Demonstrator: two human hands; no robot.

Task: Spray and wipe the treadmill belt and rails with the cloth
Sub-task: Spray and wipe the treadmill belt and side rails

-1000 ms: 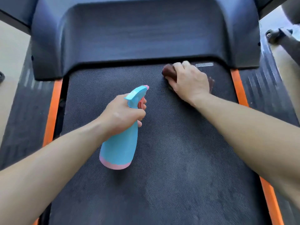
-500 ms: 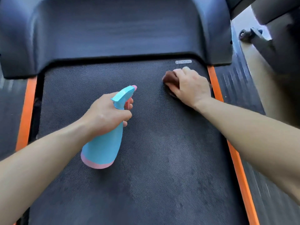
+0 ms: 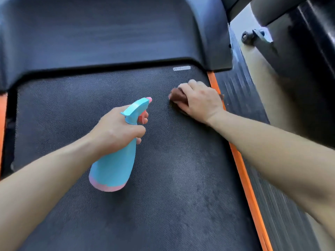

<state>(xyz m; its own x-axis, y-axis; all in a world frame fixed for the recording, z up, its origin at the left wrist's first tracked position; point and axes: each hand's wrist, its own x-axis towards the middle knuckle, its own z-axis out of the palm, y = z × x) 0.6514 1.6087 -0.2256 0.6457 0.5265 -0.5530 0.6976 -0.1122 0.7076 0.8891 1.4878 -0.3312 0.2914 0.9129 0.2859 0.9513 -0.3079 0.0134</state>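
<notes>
- The left orange strip (image 3: 2, 115) runs along the far left edge of the treadmill, beside the belt.
- The black, textured belt (image 3: 181, 196) fills the middle of the view, and its far end passes under the dark motor cover (image 3: 108, 33).
- The left hand (image 3: 116, 131) holds a blue spray bottle (image 3: 113, 169) with a pink base above the belt. Its fingers wrap the neck, one finger sits on the pink trigger (image 3: 143, 116), and the nozzle points towards the cloth.
- The brown cloth (image 3: 176, 98) lies on the belt near its far right corner, mostly covered by the hand on it.
- The right hand (image 3: 201, 103) rests palm down on the cloth, with its fingers bent over the far edge and gripping it against the belt.
- The right orange strip (image 3: 241, 169) runs just beside that hand.
- The ribbed right rail (image 3: 241, 91) lies outside the strip.
- A small black wheel (image 3: 246, 36) sits beyond the rail at the upper right.
</notes>
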